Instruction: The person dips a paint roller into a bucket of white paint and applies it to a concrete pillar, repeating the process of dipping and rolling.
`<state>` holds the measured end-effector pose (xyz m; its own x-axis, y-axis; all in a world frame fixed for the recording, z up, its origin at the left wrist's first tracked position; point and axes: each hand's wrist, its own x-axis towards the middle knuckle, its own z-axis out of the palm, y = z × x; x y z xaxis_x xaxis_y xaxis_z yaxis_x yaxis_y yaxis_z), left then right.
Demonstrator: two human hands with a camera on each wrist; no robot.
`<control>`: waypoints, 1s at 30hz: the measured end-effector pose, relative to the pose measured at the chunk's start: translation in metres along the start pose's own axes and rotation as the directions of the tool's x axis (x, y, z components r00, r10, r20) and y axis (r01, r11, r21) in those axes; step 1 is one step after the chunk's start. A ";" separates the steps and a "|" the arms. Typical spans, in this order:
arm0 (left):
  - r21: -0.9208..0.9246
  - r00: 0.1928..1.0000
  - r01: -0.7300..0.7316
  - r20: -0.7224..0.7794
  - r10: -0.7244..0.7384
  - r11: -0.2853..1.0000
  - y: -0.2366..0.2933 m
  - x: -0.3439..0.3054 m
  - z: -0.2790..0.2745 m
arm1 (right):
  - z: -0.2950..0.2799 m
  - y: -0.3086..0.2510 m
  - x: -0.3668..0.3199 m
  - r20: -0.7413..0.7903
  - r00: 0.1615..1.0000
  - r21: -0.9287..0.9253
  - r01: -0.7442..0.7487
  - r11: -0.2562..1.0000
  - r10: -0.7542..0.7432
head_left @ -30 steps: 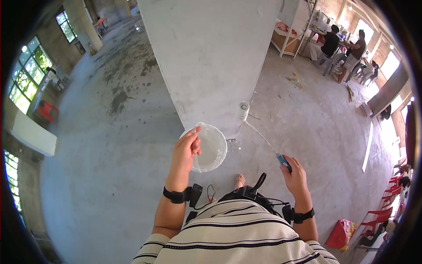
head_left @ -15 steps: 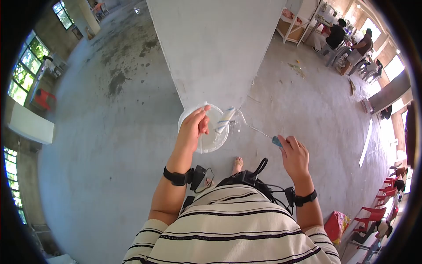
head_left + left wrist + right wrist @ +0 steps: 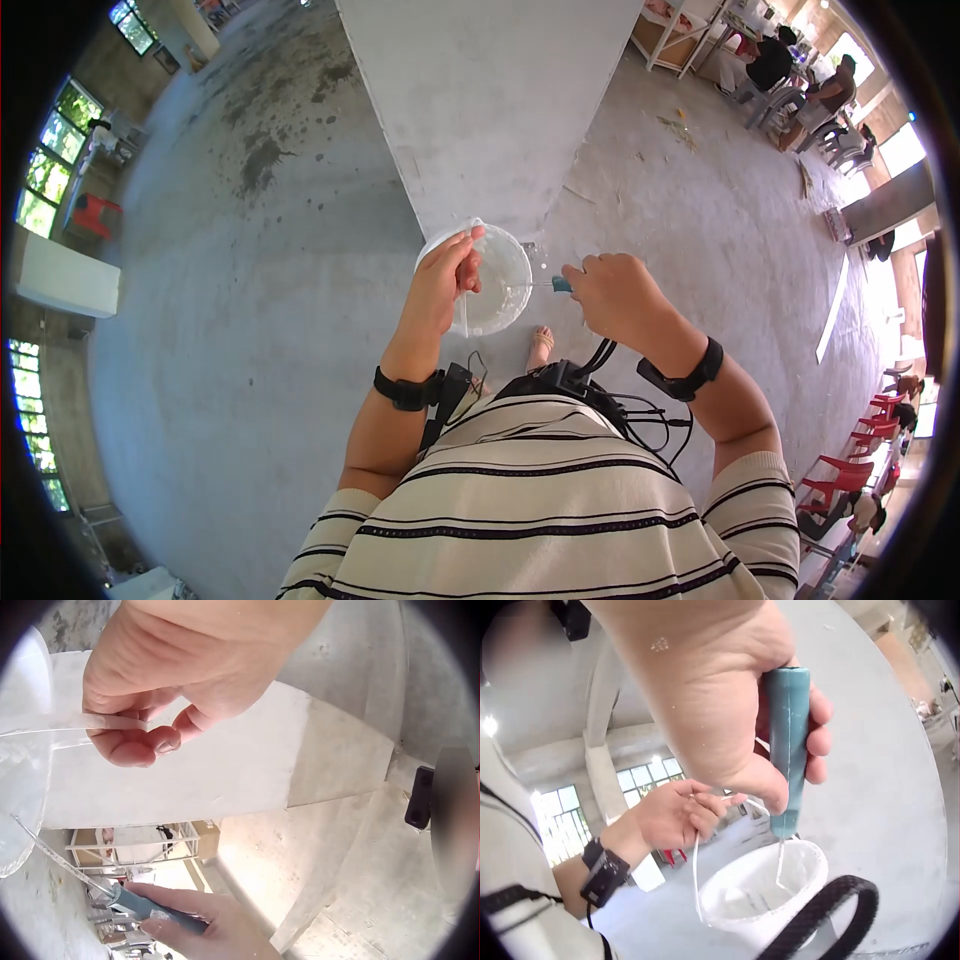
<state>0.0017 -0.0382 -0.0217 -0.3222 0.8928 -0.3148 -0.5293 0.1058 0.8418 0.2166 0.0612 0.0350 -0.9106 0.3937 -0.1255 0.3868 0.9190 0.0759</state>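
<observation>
My left hand [image 3: 440, 285] holds the thin white handle [image 3: 112, 721] of a white bucket [image 3: 527, 290], with fingers curled round it. Whitish paint coats the inside of the bucket. In my right hand [image 3: 622, 300] is a paint roller, gripped by its teal handle [image 3: 787, 750]. The roller's metal rod [image 3: 781, 868] runs down over the rim into the bucket. Its roller sleeve is hidden in there. The right hand is just right of the bucket, close to the rim.
A pale square pillar [image 3: 490, 110] stands right behind the bucket. A foot [image 3: 541, 345] shows on the concrete floor below it. People sit on chairs at a table far right, beside a white metal rack [image 3: 680, 45]. Red chairs [image 3: 840, 475] line the right side.
The paint roller has swung left from beside the pillar, over the bucket and down into it. My right hand moved left and forward with it. The left hand keeps holding the bucket handle.
</observation>
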 end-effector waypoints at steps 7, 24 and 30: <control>-0.013 1.000 0.011 -0.025 -0.011 1.000 -0.003 -0.006 0.000 | 0.006 0.012 -0.009 0.091 0.995 0.266 -0.074 0.961 0.051; -0.001 1.000 0.016 -0.018 -0.016 1.000 -0.005 -0.003 -0.001 | 0.039 0.003 -0.018 0.204 0.959 0.359 -0.259 0.897 0.195; 0.033 0.997 0.031 0.067 -0.033 0.999 -0.008 0.000 0.002 | 0.046 -0.012 0.009 0.329 0.926 0.328 -0.297 0.897 0.186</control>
<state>0.0074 -0.0378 -0.0274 -0.2513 0.9162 -0.3121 -0.5127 0.1474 0.8458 0.2107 0.0550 -0.0124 -0.7230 0.5425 -0.4278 0.6653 0.7136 -0.2194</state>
